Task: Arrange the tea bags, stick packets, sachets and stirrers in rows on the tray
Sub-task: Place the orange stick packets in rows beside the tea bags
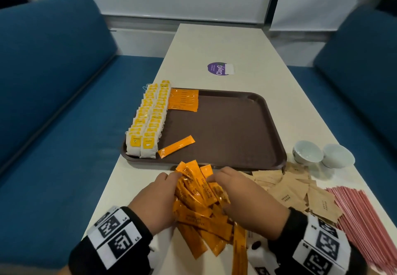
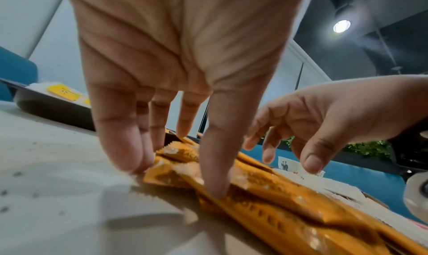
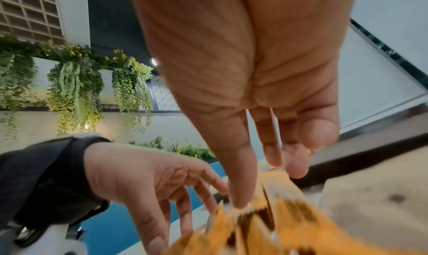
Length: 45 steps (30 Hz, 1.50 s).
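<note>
A loose pile of orange stick packets [image 1: 200, 191] lies on the table in front of the brown tray [image 1: 225, 128]. My left hand [image 1: 158, 195] flanks the pile's left side, its fingers straight and its thumb pressing on a packet [image 2: 266, 195]. My right hand [image 1: 242, 193] rests on the pile's right side, fingers relaxed, thumb tip touching packet ends [image 3: 277, 222]. On the tray, two rows of yellow-labelled tea bags [image 1: 148, 122] run along the left edge. A short row of stick packets [image 1: 183, 99] lies beside them at the back. One loose packet [image 1: 176, 146] lies askew at the front left.
Brown sugar sachets [image 1: 287, 191] are heaped right of my right hand, and pink stirrers [image 1: 365, 216] lie further right. Two white cups [image 1: 307, 152] stand by the tray's front right corner. A purple sticker [image 1: 219, 68] sits beyond the tray. Blue sofas flank the table.
</note>
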Each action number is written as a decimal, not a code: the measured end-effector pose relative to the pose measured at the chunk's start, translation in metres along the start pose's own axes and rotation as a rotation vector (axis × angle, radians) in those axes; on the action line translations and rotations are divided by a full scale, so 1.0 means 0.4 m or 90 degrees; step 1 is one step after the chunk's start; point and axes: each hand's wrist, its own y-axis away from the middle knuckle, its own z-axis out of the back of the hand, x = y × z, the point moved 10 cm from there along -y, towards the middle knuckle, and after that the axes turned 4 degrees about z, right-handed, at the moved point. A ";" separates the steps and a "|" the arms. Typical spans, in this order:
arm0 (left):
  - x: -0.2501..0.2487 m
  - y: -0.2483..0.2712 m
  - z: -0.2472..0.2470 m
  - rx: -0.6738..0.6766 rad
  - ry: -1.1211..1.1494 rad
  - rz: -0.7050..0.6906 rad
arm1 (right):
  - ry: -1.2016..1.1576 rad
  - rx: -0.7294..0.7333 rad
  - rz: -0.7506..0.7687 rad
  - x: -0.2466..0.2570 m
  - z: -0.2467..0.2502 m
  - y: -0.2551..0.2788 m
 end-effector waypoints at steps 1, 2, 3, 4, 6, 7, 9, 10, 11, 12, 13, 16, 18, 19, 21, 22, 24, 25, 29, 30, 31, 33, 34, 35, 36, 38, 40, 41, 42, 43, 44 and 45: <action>-0.001 0.001 0.004 -0.004 0.008 -0.004 | -0.005 -0.016 -0.003 -0.004 0.018 0.010; -0.002 0.002 0.005 -0.004 0.012 -0.007 | 0.001 -0.032 0.007 -0.002 0.041 0.026; -0.005 0.001 0.003 0.002 0.010 -0.010 | 0.016 -0.033 0.027 0.004 0.056 0.043; -0.007 0.000 0.002 0.007 0.005 -0.013 | 0.038 -0.021 0.058 0.013 0.061 0.060; -0.010 -0.006 0.005 0.015 -0.006 -0.015 | 0.104 0.055 0.118 0.026 0.032 0.091; -0.014 -0.009 0.012 0.015 -0.013 -0.013 | 0.134 0.096 0.153 0.030 0.005 0.103; -0.024 -0.020 0.039 0.003 -0.024 -0.011 | 0.190 0.141 0.224 0.039 -0.047 0.119; -0.029 -0.029 0.058 -0.010 -0.023 -0.010 | 0.227 0.162 0.230 0.035 -0.068 0.117; -0.035 -0.039 0.080 -0.024 -0.022 -0.010 | 0.269 0.176 0.228 0.029 -0.085 0.112; -0.041 -0.053 0.103 -0.041 -0.021 -0.009 | 0.294 0.183 0.214 0.023 -0.097 0.106; -0.044 -0.071 0.126 -0.056 -0.021 -0.004 | 0.298 0.193 0.210 0.020 -0.106 0.104; -0.045 -0.140 0.165 -0.068 -0.049 0.026 | 0.286 0.219 0.168 0.013 -0.109 0.101; -0.042 -0.186 0.169 -0.056 -0.102 0.056 | 0.276 0.184 0.166 0.022 -0.096 0.093; -0.040 -0.206 0.166 -0.047 -0.128 0.069 | 0.261 0.174 0.161 0.021 -0.090 0.091; -0.033 -0.246 0.152 -0.027 -0.178 0.093 | 0.252 0.154 0.148 0.028 -0.067 0.097; -0.027 -0.262 0.144 -0.020 -0.203 0.107 | 0.260 0.198 0.135 0.020 -0.073 0.104; -0.018 -0.286 0.146 -0.034 -0.234 0.137 | 0.277 0.138 0.090 0.014 -0.036 0.096; -0.015 -0.296 0.150 -0.047 -0.240 0.152 | 0.271 0.094 0.092 0.003 -0.023 0.097; -0.003 -0.329 0.144 -0.040 -0.224 0.187 | 0.241 0.040 0.081 0.011 0.015 0.115; 0.003 -0.334 0.139 -0.028 -0.217 0.199 | 0.183 0.041 0.068 0.012 0.028 0.117; 0.012 -0.336 0.131 -0.015 -0.216 0.213 | 0.163 0.014 0.054 0.005 0.047 0.111; 0.028 -0.349 0.114 0.003 -0.212 0.218 | 0.102 -0.029 0.025 -0.016 0.071 0.118; 0.027 -0.349 0.110 0.005 -0.213 0.208 | 0.075 -0.059 0.003 -0.030 0.083 0.119; 0.022 -0.345 0.110 0.003 -0.221 0.192 | 0.038 -0.080 -0.037 -0.048 0.095 0.122; 0.017 -0.343 0.111 -0.002 -0.231 0.175 | -0.014 -0.115 -0.070 -0.071 0.104 0.124; 0.001 -0.330 0.118 -0.006 -0.232 0.140 | -0.123 -0.169 -0.119 -0.102 0.123 0.126; -0.017 -0.313 0.149 -0.039 -0.139 0.115 | -0.215 -0.226 -0.127 -0.121 0.136 0.122; -0.026 -0.295 0.176 -0.067 -0.055 0.105 | -0.267 -0.248 -0.132 -0.124 0.143 0.119; -0.038 -0.275 0.208 -0.104 0.057 0.081 | -0.319 -0.273 -0.130 -0.125 0.149 0.113; -0.048 -0.246 0.236 -0.132 0.201 0.050 | -0.362 -0.294 -0.128 -0.123 0.156 0.106; -0.056 -0.214 0.249 -0.136 0.367 0.026 | -0.395 -0.317 -0.119 -0.119 0.163 0.095; -0.065 -0.174 0.247 -0.120 0.519 0.011 | -0.417 -0.327 -0.109 -0.105 0.171 0.082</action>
